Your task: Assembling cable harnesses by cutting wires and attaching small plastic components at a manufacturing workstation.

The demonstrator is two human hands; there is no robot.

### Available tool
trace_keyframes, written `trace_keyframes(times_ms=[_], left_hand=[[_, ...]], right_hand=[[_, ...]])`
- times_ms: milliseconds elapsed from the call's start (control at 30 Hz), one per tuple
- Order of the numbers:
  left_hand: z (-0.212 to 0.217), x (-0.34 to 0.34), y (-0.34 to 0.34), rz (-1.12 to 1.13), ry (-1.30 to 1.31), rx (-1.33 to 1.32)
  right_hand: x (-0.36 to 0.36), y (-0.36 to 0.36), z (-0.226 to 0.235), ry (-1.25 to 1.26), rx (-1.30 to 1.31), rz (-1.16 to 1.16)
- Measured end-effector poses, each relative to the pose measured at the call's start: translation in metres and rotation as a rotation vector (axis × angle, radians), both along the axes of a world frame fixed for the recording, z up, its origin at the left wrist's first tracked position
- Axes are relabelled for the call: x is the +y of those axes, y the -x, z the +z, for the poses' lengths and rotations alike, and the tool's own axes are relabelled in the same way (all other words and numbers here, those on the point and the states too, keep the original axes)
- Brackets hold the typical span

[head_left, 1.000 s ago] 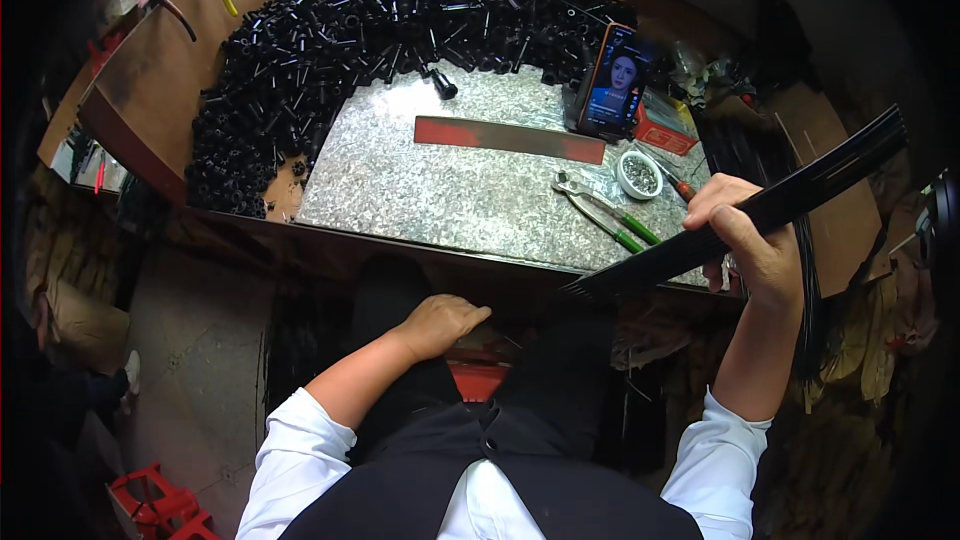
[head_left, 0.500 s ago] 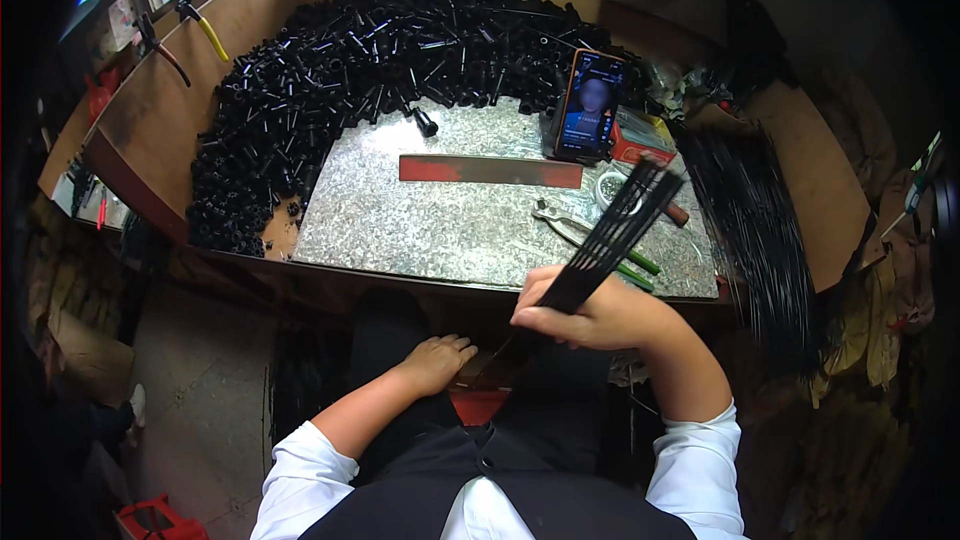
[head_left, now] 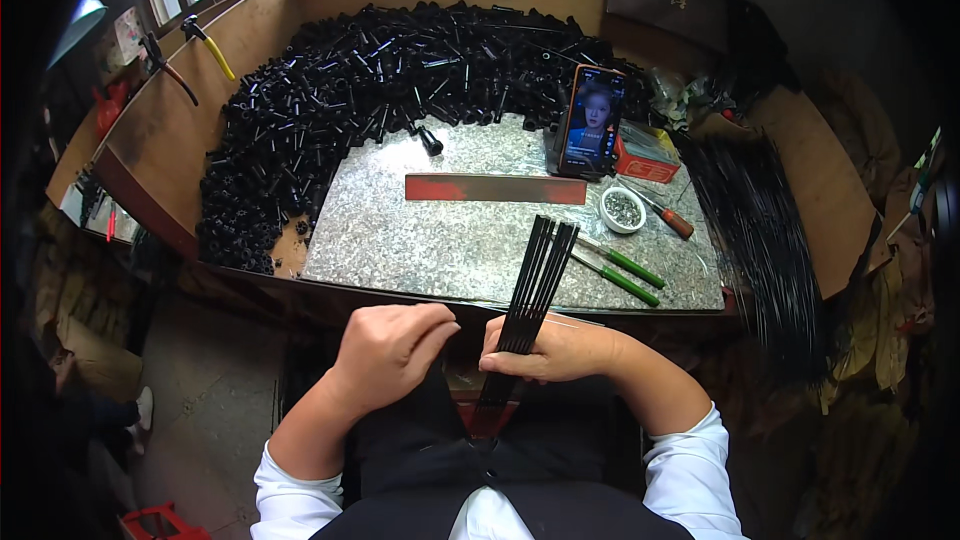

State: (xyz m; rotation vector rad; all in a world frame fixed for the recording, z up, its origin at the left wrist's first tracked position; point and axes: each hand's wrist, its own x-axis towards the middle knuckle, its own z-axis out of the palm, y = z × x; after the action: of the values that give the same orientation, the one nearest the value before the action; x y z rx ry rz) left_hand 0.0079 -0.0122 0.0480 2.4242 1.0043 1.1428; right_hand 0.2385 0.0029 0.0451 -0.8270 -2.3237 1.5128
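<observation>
My right hand is closed round a bundle of thin black slats, which stands nearly upright with gaps between the slats at its upper end. A thin strand sticks out to the right near that hand. Just left of the bundle and apart from it is my left hand, its fingers pinched together; anything between them is too small to make out. Beyond my hands lie green-handled pliers on the speckled board, their jaws partly hidden behind the slats. A red-and-dark flat bar lies across the board.
Small black tubes are heaped along the back and left. A phone leans by a red box. A white cup of small bits and a brown-handled tool lie right, beside long black rods. Wooden walls enclose the bench.
My left hand has risen from my lap, its fingers now pinched near the slats. My right hand has moved slightly left and turned the bundle more upright, uncovering the cup.
</observation>
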Motion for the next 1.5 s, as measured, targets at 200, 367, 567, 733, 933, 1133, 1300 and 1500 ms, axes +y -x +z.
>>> trace_keyframes(times_ms=[200, 367, 567, 733, 933, 1133, 1300, 1500], left_hand=[[0.059, 0.008, -0.017, -0.160, 0.127, -0.436], [0.076, 0.010, -0.035, -0.474, 0.754, -0.623], [0.077, 0.014, -0.031, -0.521, 0.359, -0.403], [0.080, 0.007, -0.040, -0.650, 0.204, -0.373], [0.042, 0.004, -0.027, -0.788, 0.179, -0.502], [-0.008, 0.011, -0.018, -0.199, 0.300, -0.803], [-0.042, 0.018, -0.022, -0.103, 0.845, -1.040], [-0.041, 0.020, -0.029, -0.081, 0.916, -0.931]], right_hand=[[-0.003, 0.015, -0.016, -0.196, 0.078, 0.001], [-0.012, 0.023, -0.022, -0.129, 0.134, 0.004], [-0.009, 0.002, -0.044, -0.326, 0.114, 0.089], [-0.002, 0.000, -0.030, 0.076, 0.384, -0.098], [-0.002, 0.016, -0.048, -0.196, 0.266, -0.425], [-0.005, 0.024, -0.051, 0.069, 0.317, -0.535], [-0.005, 0.026, -0.054, 0.082, 0.363, -0.528], [-0.006, 0.030, -0.059, 0.058, 0.395, -0.521]])
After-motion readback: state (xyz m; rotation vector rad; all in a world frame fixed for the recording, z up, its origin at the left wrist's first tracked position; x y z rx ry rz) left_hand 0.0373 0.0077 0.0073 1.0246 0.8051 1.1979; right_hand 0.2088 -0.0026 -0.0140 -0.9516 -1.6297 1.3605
